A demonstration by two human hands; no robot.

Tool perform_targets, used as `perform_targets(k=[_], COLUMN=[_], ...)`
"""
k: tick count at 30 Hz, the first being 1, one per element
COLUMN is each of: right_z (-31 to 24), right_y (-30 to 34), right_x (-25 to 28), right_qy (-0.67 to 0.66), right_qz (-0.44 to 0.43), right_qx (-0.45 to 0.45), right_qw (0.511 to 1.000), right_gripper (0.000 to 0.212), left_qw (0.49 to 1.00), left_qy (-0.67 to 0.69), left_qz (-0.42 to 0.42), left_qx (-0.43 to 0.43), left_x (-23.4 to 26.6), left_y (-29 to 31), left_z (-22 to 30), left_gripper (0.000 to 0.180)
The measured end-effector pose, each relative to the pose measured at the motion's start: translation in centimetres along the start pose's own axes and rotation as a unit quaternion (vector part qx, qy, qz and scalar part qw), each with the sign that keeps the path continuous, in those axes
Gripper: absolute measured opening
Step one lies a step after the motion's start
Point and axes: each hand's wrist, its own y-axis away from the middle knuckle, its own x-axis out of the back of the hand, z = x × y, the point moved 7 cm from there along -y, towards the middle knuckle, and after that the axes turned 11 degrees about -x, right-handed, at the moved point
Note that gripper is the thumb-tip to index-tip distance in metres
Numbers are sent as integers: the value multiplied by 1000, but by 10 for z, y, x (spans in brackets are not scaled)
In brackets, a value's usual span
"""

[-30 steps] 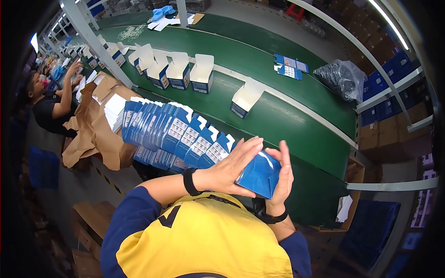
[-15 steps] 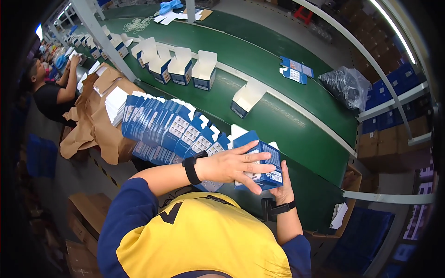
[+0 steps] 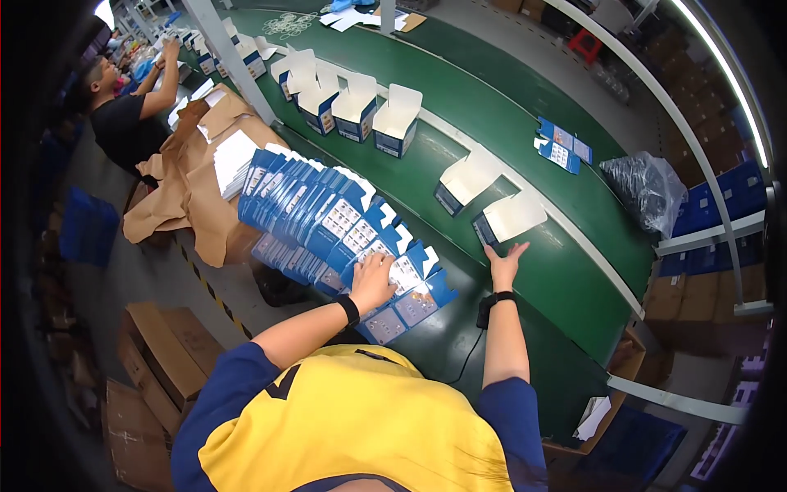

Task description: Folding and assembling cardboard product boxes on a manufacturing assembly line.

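My left hand [image 3: 373,285] rests on the near end of a long overlapping stack of flat blue-and-white cartons [image 3: 316,217]. Its fingers are bent over a flat printed carton [image 3: 414,301] at that end. To the right, my right hand [image 3: 506,266] reaches over the green belt, its fingers spread. The fingertips are at the near side of a folded-up blue carton [image 3: 510,221] with a raised white lid; whether they touch it I cannot tell. Beside that carton stands another open carton [image 3: 467,180], also with its white flap raised.
Several open cartons [image 3: 354,107] line the belt [image 3: 574,283] farther left. Across the divider lie a flattened carton [image 3: 563,146] and a plastic-wrapped dark bundle [image 3: 643,190]. Brown paper [image 3: 193,180] lies left of the stack, near another person [image 3: 131,107]. A metal post [image 3: 225,61] rises there.
The carton that was between both my hands now stands on the belt, by my opened right hand. My left hand has moved down and left onto the flat cartons. The view has shifted.
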Motion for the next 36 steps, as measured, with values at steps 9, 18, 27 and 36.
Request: perform_targets(k=[9, 18, 27, 36], right_z=[76, 65, -125, -138], right_y=[200, 196, 228, 231], right_x=[-24, 2, 64, 72], right_qy=[-224, -285, 39, -122], right_qz=[-157, -165, -118, -171], right_qx=[-313, -405, 162, 181], right_qw=[910, 853, 979, 961], right_gripper=[41, 44, 37, 78], left_qw=[992, 843, 904, 832], left_qy=[51, 526, 361, 529], left_qz=[-18, -103, 205, 131], left_qx=[111, 47, -107, -103], left_x=[-15, -6, 101, 106], left_y=[-14, -22, -42, -40], left_z=[-15, 29, 82, 105], left_gripper=[46, 29, 43, 52])
